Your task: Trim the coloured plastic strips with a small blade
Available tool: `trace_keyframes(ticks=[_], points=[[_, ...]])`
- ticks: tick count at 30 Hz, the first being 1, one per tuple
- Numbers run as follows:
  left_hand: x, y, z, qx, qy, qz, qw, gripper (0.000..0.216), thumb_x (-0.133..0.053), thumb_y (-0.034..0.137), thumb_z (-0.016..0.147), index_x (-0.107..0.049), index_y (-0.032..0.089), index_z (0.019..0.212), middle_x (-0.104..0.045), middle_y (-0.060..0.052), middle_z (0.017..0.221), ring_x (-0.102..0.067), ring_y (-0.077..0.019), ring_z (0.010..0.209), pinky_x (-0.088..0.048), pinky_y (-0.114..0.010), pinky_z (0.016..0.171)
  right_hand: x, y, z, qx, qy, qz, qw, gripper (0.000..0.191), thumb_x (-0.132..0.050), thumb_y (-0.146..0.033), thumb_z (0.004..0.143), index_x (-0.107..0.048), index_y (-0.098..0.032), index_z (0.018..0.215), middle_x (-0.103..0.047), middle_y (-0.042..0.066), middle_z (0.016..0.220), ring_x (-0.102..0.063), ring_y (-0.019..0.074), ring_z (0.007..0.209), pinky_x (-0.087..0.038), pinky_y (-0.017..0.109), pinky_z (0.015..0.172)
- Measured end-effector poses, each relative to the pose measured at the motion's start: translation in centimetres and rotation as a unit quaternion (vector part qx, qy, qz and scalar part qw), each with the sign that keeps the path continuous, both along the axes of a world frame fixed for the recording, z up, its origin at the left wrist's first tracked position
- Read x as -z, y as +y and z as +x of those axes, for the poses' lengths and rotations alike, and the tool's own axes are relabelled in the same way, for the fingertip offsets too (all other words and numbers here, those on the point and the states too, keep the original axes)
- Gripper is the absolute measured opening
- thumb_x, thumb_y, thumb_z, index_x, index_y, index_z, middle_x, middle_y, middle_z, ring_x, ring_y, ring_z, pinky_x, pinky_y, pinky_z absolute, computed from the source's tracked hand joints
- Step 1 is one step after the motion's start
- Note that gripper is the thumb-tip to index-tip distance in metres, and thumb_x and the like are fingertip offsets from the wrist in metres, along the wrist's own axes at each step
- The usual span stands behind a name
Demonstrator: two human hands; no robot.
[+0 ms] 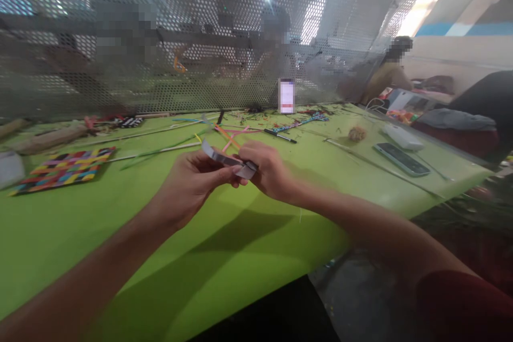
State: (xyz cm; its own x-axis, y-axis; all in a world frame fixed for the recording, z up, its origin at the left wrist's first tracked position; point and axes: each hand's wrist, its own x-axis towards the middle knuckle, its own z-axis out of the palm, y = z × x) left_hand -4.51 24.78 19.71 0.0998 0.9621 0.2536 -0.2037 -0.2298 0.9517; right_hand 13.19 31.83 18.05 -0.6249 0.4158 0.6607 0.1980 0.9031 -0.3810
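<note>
Above the green table, my left hand [196, 179] pinches a flat greyish strip [245, 171] between thumb and fingers. The strip bends, and one end curls up past the left fingers. My right hand [266, 165] is closed at the strip's other end, its fingers curled against a darker piece there. Whether that dark piece is a fold of the strip or a separate thing, I cannot tell. Behind the hands, pink and orange strips [232, 136] cross one another; the hands partly hide them. A black pen [280, 136] lies just beyond my right hand.
On the green table [160, 278], a multicoloured woven mat [66, 168] lies left, near wooden pieces [52, 136]. A lit phone [287, 96] stands against the perforated metal screen [208, 75]. Rightward are a dark phone [401, 158], a white box [403, 137] and a long thin strip [377, 165].
</note>
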Motion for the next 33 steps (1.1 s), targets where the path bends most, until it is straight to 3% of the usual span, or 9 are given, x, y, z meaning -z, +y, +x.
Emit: trace_keyframes(ticks=[33], points=[[-0.51,0.19,-0.79,0.003,0.066,-0.024,0.998,0.012,-0.095,0.027,0.071,-0.084,0.021,0.071,-0.075,-0.002,0.064,-0.065,-0.0137,0.059,-0.053,-0.023,0.058,0.08,0.41,0.06,0.012,-0.052,0.024,0.998,0.025,-0.054,-0.005,0.097,-0.055,-0.017,0.075,-0.061,0.002,0.076,-0.051,0.0132,0.074,-0.036,0.025,0.072]])
